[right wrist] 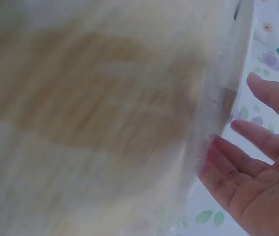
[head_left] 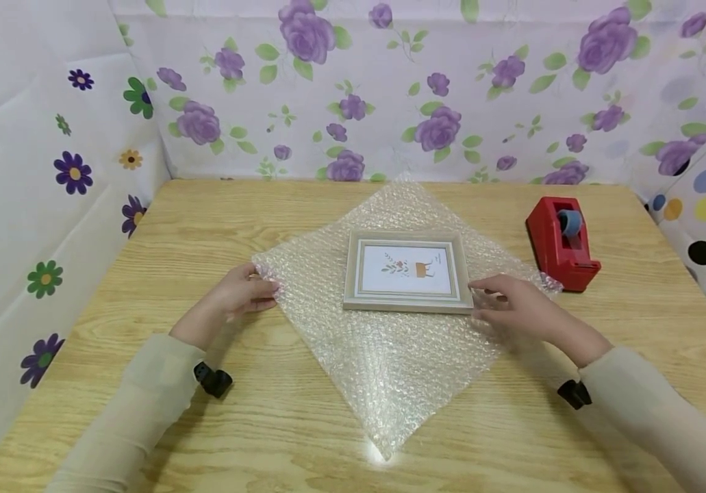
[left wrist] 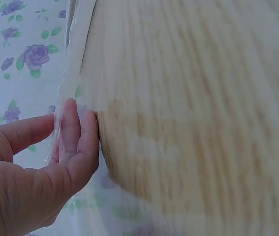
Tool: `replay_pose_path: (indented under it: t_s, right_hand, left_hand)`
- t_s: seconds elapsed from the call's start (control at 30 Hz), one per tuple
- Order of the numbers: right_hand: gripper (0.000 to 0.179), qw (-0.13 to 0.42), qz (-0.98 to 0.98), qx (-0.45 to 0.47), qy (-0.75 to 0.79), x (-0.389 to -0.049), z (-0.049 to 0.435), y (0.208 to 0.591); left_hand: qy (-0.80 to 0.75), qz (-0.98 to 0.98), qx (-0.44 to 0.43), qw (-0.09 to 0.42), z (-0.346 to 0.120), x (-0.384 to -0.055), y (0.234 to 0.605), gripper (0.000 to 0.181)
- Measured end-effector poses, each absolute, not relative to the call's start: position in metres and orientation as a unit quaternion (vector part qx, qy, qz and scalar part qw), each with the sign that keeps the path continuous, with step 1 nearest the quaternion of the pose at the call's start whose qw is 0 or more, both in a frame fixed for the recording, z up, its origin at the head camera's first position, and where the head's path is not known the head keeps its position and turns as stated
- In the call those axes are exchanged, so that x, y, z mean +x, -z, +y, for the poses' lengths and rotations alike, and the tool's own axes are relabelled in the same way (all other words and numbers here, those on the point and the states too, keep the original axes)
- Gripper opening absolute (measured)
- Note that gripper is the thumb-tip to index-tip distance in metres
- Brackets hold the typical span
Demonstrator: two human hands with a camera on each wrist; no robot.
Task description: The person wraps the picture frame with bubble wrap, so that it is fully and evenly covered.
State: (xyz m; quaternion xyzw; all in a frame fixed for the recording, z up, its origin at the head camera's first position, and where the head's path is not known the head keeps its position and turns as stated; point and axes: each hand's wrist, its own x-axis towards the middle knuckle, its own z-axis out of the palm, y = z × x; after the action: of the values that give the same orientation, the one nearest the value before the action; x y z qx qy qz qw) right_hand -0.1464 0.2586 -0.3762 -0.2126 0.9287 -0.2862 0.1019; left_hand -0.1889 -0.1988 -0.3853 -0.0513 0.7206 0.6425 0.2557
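Observation:
A sheet of bubble wrap (head_left: 383, 363) lies on the wooden table, turned with one corner toward me. On it rests a picture frame (head_left: 405, 270), lying flat, face up, with a small plant print inside. At the wrap's left corner my left hand (head_left: 232, 296) pinches the plastic between thumb and fingers; the left wrist view shows the film edge between them. My right hand (head_left: 522, 309) is beside the frame's lower right corner, fingers extended over the wrap. In the right wrist view, its thumb stands apart from the fingers, and some fingertips (right wrist: 218, 145) meet the wrap.
A red tape dispenser (head_left: 559, 246) with a blue roll stands at the right, by the wrap's right corner. The wooden table (head_left: 291, 411) ends at a floral cloth (head_left: 353, 109) behind, with patterned sheets along both sides.

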Motion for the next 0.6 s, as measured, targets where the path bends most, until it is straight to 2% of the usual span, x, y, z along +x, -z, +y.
replay_pose_path:
  t_s: [0.2,0.4,0.6]
  right_hand:
    - [0.051,0.087,0.932,-0.251,0.247,-0.137,0.262,0.377]
    - [0.046,0.075,0.937,-0.255,0.227,-0.131,0.268,0.378]
    - [0.041,0.08,0.941,-0.254,0.209,-0.121,0.275,0.386]
  left_hand:
    - [-0.646,0.726,-0.036,0.234,-0.199,-0.189,0.385,0.053]
    - [-0.643,0.735,-0.032,0.212,-0.197,-0.187,0.386,0.044]
    - [-0.641,0.739,-0.039,0.202,-0.193,-0.183,0.385,0.046]
